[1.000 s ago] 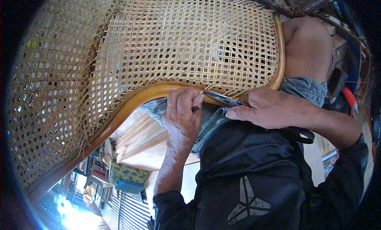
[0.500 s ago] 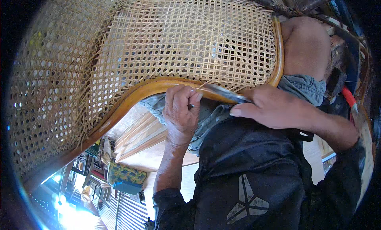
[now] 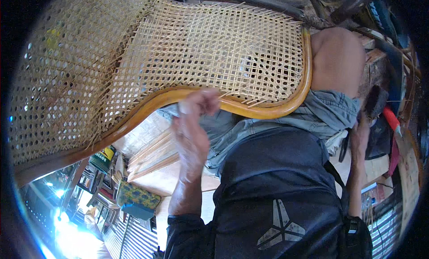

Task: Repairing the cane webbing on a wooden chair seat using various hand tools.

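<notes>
A woven cane panel (image 3: 219, 49) in an open lattice fills a curved, varnished wooden frame (image 3: 263, 111) lying across my lap. Loose strand ends stick out along its edges. My left hand (image 3: 196, 109) is at the near rim of the frame, its bent fingers smeared by motion, so any grip is unclear. Down at the right, beside my thigh, my right hand (image 3: 360, 129) reaches toward a dark block-like object (image 3: 376, 102). Its fingers are mostly hidden, and what it touches cannot be made out.
My bare knee (image 3: 337, 56) is beside the frame's right end. A black bag (image 3: 272, 178) covers my front. Dark wooden poles (image 3: 286, 8) run behind the panel. A red handle-like piece (image 3: 391, 118) stands at right; a patterned cushion-like item (image 3: 137, 196) is at lower left.
My right hand has left the frame's rim with the blade-like tool it held and dropped to the right; the tool is out of sight. My left hand has shifted slightly, blurring.
</notes>
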The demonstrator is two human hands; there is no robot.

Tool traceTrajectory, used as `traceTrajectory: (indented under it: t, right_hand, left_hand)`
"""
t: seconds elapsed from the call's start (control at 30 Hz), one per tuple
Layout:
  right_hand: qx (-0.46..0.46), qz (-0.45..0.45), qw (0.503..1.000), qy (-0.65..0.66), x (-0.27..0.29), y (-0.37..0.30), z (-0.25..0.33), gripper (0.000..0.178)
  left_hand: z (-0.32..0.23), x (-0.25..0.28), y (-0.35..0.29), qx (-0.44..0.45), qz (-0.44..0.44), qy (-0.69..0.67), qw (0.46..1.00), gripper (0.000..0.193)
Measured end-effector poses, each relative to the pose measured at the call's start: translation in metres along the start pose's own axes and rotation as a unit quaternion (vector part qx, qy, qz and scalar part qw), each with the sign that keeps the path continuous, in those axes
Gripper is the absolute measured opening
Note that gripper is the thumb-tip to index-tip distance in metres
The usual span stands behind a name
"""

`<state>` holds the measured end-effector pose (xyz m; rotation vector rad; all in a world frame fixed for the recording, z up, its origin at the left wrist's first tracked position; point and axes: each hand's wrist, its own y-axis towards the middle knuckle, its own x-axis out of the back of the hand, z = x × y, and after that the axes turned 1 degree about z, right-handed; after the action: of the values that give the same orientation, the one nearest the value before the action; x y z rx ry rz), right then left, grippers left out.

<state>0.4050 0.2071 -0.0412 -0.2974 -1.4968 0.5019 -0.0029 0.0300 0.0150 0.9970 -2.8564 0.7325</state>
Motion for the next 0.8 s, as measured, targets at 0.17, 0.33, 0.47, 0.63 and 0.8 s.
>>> traceTrajectory:
  t: [0.17,0.33,0.47,0.63,0.8]
  right_hand:
    - [0.276,0.111,0.900,0.318,0.047,-0.031,0.140,0.031]
    - [0.408,0.322,0.777,0.355,0.034,-0.034,0.250,0.024]
    - [0.211,0.411,0.778,0.426,0.024,-0.029,0.259,0.021]
    - [0.061,0.594,0.698,0.395,0.015,-0.018,0.265,0.026]
    - [0.036,0.609,0.713,0.346,0.005,-0.015,0.284,0.026]
  left_hand:
    - [-0.020,-0.058,-0.012,-0.174,0.186,0.113,0.960,0.043]
    - [-0.011,-0.049,-0.003,-0.152,0.110,0.165,0.968,0.042]
    - [0.005,-0.002,0.014,-0.136,0.037,0.321,0.936,0.032]
    - [0.011,0.027,0.028,-0.138,0.141,0.438,0.877,0.019]
    - [0.008,0.032,0.045,-0.141,0.217,0.431,0.864,0.014]
